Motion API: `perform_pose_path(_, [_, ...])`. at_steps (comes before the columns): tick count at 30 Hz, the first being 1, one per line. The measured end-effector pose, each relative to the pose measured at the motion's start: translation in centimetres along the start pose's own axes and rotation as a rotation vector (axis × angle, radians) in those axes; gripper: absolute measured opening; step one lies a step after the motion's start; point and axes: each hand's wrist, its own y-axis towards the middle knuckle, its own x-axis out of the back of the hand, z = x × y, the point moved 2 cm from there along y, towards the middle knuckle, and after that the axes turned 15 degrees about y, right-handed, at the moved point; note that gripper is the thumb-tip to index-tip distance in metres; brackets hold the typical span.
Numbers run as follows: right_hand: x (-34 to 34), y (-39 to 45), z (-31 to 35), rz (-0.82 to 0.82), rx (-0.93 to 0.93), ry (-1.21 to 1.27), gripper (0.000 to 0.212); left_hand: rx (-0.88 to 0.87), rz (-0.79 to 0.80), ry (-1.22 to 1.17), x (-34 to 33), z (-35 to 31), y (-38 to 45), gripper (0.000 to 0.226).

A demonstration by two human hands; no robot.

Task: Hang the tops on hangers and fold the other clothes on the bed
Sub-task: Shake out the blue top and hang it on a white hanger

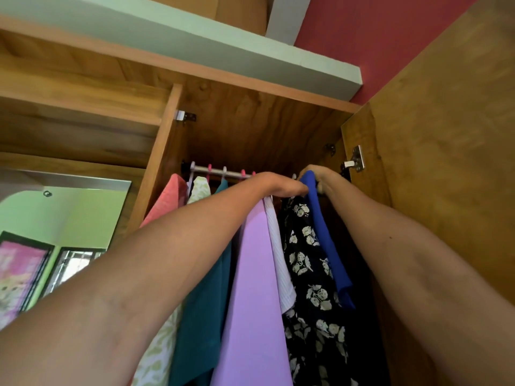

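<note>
Head camera, looking up into an open wooden wardrobe: both bare arms reach to the metal hanging rail near its top. The right hand grips the shoulder of a bright blue top at the rail's right end, its fingers curled round the cloth; whether the hanger under it sits on the rail cannot be told. The left hand lies palm down over the tops of the neighbouring garments, just beside the blue top; its fingers are hidden behind the hand, so whether they are apart or clamped on anything cannot be told. Along the rail, from left to right, hang a coral textured top, a pale green leaf-print top, a teal top, a lilac top, a white ribbed top and a black garment with a white flower print, on pink and white plastic hangers. The wardrobe door stands open at right against a red wall. A wall mirror at lower left reflects a green room.
</note>
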Motion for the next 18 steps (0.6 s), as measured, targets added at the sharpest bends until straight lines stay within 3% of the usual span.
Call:
perform_pose_path(6, [0.6,-1.7,0.8,0.014,-0.018,0.021,0.030,0.050,-0.109,0.014,0.0,1.4,0.7,0.057])
perform_pose_path(8, [1.3,-2.2,-0.1,0.033,-0.064,-0.033,0.027,0.124,-0.244,0.105,0.0,1.4,0.0,0.060])
perform_pose_path(11, [2.7,-3.4,-0.9,0.026,-0.092,-0.113,0.019,0.142,-0.482,0.228,0.1,1.3,-1.0,0.046])
perform_pose_path(13, [3.3,-4.9,-0.8,-0.030,-0.087,-0.258,0.007,0.116,-0.612,0.224,-0.2,1.2,-1.8,0.037])
perform_pose_path(16, [3.7,-6.8,0.1,-0.100,0.044,-0.651,0.009,0.145,-0.694,0.185,-1.1,1.5,-3.4,0.032])
perform_pose_path(18, [3.4,-8.5,0.5,-0.123,0.148,-0.739,0.009,0.154,-0.737,0.112,-1.9,1.2,-4.8,0.031])
